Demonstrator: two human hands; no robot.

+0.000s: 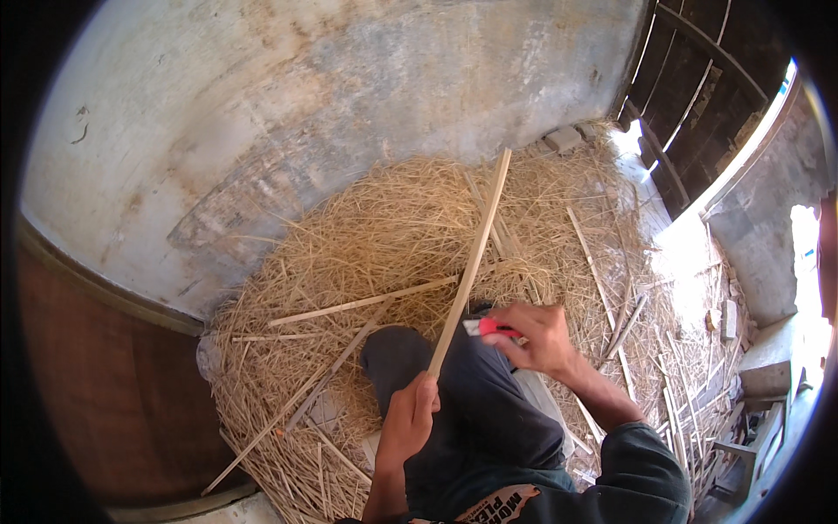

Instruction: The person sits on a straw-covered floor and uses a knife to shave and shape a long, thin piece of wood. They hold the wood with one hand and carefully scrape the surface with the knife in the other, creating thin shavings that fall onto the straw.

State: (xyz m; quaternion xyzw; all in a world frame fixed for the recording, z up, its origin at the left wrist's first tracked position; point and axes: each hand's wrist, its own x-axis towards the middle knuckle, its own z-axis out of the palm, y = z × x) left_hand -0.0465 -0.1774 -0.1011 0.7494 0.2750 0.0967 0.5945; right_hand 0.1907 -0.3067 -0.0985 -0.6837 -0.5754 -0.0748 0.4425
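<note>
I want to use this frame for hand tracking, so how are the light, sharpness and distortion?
Head view: sunlight from the doorway blows out the right side; the left hand on the bamboo strip and the right hand with the red knife are evenly lit and fairly sharp; fisheye bends the wall, with black corners.

A stained, pale plaster wall point(349, 96) curves across the upper part of the view, grey and rust patches running over it. Below it the floor is heaped with dry straw point(384, 236), loose pale wooden slats point(362, 304) strewn among it. At the upper right stands a dark plank door point(698, 96), with strong daylight falling through the doorway point(690, 253) beside it onto the ground. A brown, curved wooden surface point(122, 393) fills the lower left.
</note>
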